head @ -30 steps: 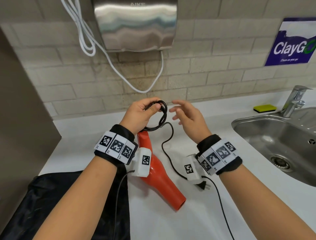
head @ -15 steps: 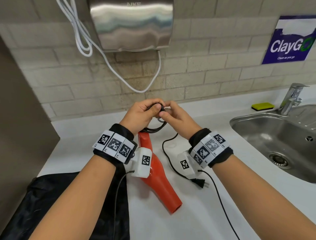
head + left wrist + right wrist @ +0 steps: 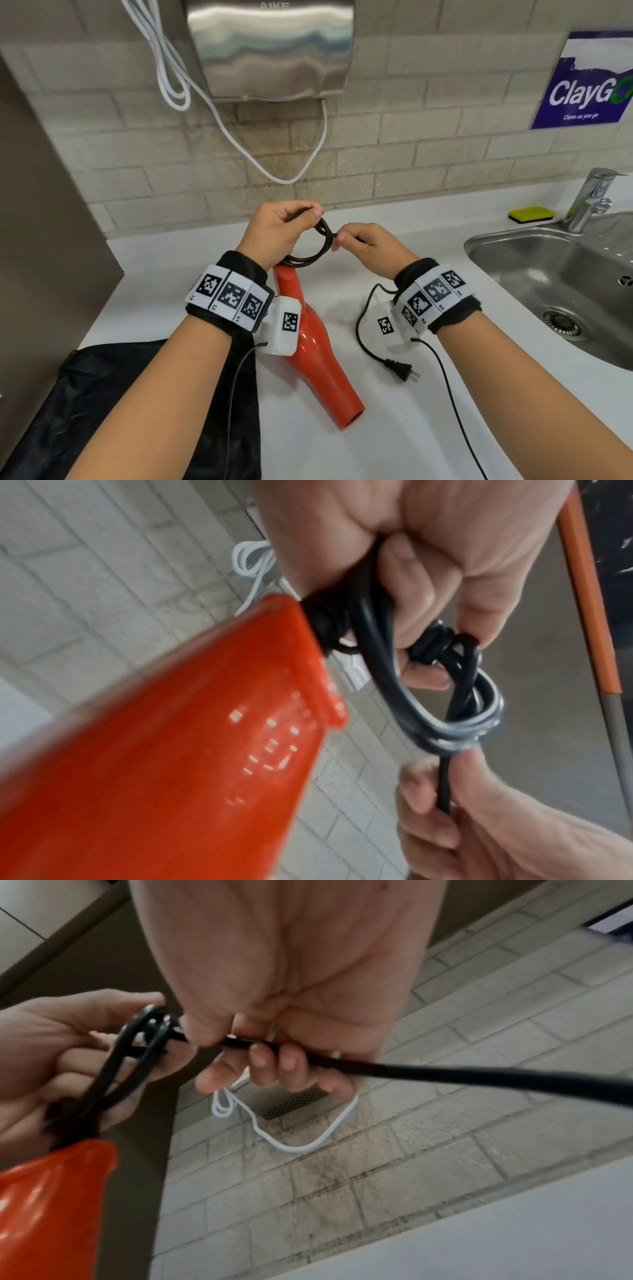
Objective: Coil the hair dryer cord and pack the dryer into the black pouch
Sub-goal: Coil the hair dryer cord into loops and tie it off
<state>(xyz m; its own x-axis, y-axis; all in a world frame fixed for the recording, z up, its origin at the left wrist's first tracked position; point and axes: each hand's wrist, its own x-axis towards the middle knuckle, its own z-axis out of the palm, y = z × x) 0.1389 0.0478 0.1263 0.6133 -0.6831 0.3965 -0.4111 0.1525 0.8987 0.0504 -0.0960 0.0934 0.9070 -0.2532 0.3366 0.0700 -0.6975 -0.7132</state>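
Right hand (image 3: 371, 248), half a second ago pressed against the left at the coil, now sits slightly apart, its grip pinched on the free run of black rubber cord (image 3: 445, 1073) between thumb and curled fingers. Left hand (image 3: 279, 233): grip clamped around several gathered cord loops (image 3: 320, 248), held above the white table (image 3: 394, 428). Orange plastic hair dryer (image 3: 318, 356): lying on the table, nozzle toward the person. Black fabric pouch (image 3: 102, 411): flat at left, beside the dryer. Two-pin plug (image 3: 402, 370): resting on the table.
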